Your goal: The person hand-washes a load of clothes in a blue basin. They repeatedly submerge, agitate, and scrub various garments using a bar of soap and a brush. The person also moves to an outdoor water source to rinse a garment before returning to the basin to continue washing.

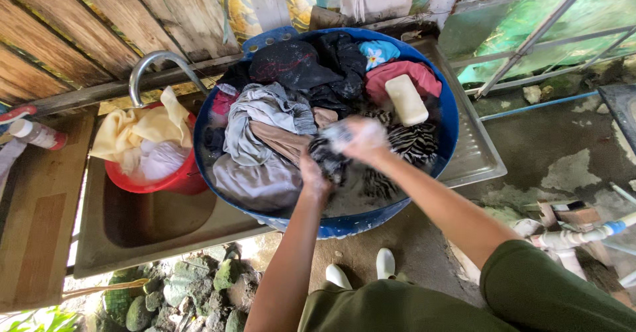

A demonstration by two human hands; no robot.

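A large blue basin (448,110) sits on the sink's drainboard, packed with wet clothes in grey, black, pink and brown. My left hand (313,176) presses down on a black-and-white striped garment (405,143) at the basin's near side. My right hand (361,136), blurred and soapy, is closed on a bunch of the same striped garment just above it. A pale bar of soap (406,99) lies on a pink cloth (404,75) at the far right of the basin.
A red bucket (175,179) holding yellow and white cloth stands in the metal sink (152,222) under a curved tap (156,63). A bottle (36,133) lies on the wooden shelf at left. White pipes (583,236) run at right. Stones lie below.
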